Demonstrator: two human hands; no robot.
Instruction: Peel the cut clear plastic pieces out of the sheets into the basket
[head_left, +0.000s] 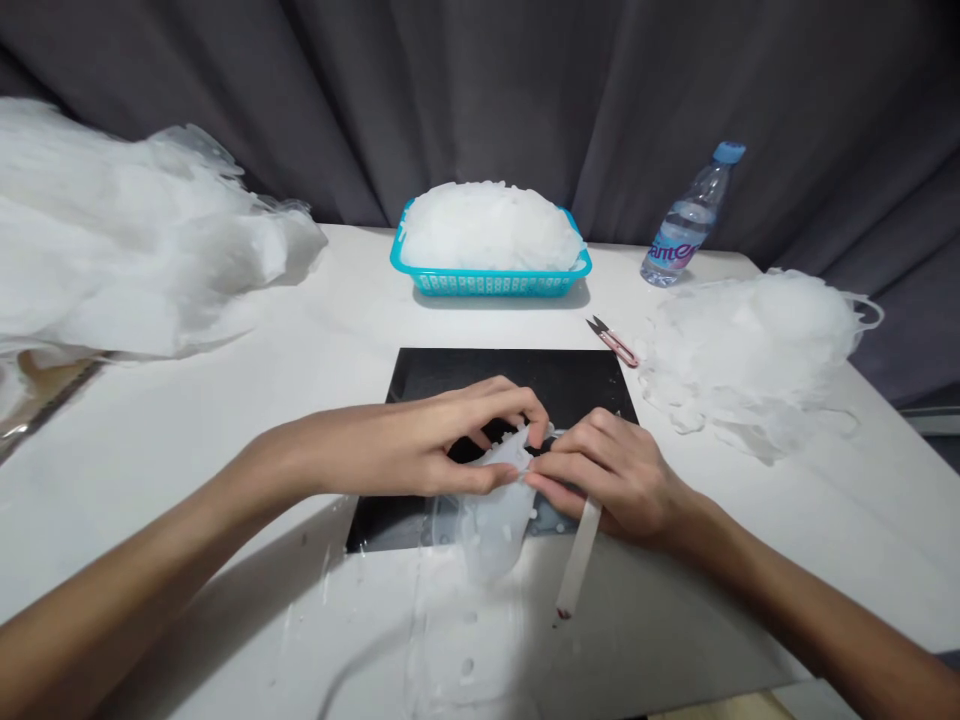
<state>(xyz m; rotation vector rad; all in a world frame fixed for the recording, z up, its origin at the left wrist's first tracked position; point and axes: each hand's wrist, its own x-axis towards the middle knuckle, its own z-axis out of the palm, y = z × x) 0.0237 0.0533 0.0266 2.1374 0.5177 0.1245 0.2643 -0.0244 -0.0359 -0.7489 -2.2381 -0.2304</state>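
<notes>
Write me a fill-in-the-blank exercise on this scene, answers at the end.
1. The left hand and right hand touch a translucent piece over a ____ mat.
2. The pink-handled snips lie nearer the ____ hand.
3. The bottle has a ____ cap.
4. The heaped basket stands to the ____ of the bottle.
Missing words: black; right; blue; left.

White table [345,310] bears turquoise basket [491,286], black mat [465,370], bottle [679,235], snips [621,347]

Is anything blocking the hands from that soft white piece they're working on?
Nothing visible: the left hand and right hand both touch the white piece. The pale strip in the right hand sticks out beside it.
</notes>
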